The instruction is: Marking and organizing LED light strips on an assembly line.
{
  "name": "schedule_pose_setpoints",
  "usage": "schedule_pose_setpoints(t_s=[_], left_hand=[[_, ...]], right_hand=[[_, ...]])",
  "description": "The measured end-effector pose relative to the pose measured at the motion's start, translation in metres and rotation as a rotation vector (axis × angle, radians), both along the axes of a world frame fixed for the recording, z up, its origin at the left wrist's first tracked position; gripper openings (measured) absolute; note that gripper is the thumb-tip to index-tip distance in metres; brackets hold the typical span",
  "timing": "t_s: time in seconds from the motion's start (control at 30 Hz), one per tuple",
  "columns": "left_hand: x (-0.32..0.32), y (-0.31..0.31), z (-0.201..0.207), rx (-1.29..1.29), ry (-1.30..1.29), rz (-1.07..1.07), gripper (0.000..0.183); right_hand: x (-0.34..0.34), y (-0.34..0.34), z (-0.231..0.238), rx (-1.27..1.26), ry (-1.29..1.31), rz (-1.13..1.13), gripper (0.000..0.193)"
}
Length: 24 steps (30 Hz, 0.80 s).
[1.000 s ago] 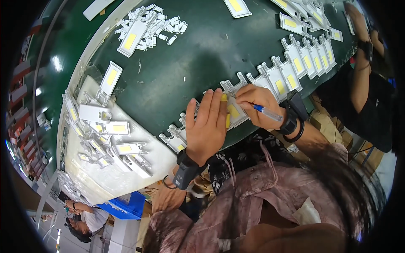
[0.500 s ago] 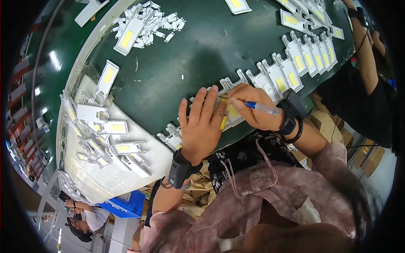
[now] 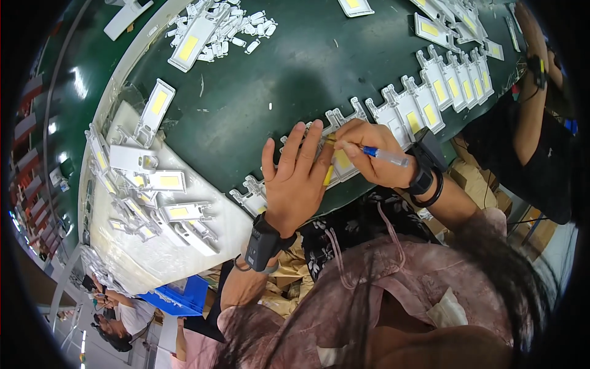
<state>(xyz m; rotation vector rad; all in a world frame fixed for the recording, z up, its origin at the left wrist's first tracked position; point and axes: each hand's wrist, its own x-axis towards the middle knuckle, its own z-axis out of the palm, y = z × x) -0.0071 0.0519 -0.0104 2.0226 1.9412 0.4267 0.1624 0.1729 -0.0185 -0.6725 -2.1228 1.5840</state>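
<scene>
My left hand (image 3: 295, 190) lies flat with its fingers spread over a row of white lamp housings (image 3: 393, 120), each with a yellow panel. A slim yellow piece (image 3: 329, 174) shows along its thumb side; most of it is covered. Beside its index finger, my right hand (image 3: 376, 144) pinches a pen-like tool (image 3: 388, 157) with a clear and blue handle. The tool's tip points toward the left index finger and the housing there. Both hands hide part of the housings under them. Another housing (image 3: 252, 195) sticks out left of my left hand.
Small white parts (image 3: 249, 27) are heaped at the far left, with a housing (image 3: 187, 50) on them. More housings (image 3: 169, 181) pile on a white foam sheet (image 3: 209, 240) at left. A co-worker's arm (image 3: 531, 117) is at right. A blue bin (image 3: 184, 298) stands below.
The view has shifted slightly. My hands keep nearly the same pose, the right still pinching the tool beside the left. The co-worker's arm at right has moved.
</scene>
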Motion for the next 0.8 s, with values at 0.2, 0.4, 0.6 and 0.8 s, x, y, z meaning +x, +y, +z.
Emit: schedule_pose_setpoints(t_s=[0.2, 0.4, 0.6, 0.8], left_hand=[[0.001, 0.002, 0.004, -0.016, -0.022, -0.008, 0.042], [0.001, 0.002, 0.002, -0.029, -0.017, -0.011, 0.046], [-0.004, 0.002, 0.002, -0.008, 0.0, -0.019, 0.047], [-0.026, 0.019, 0.022, 0.097, -0.328, 0.151, 0.034]], right_hand=[[-0.002, 0.0, 0.003, 0.036, -0.004, 0.021, 0.008], [-0.006, -0.004, -0.004, 0.011, 0.015, -0.088, 0.009], [-0.006, -0.003, -0.002, -0.054, 0.024, -0.087, 0.004], [-0.001, -0.002, -0.003, -0.061, 0.043, -0.069, 0.007]])
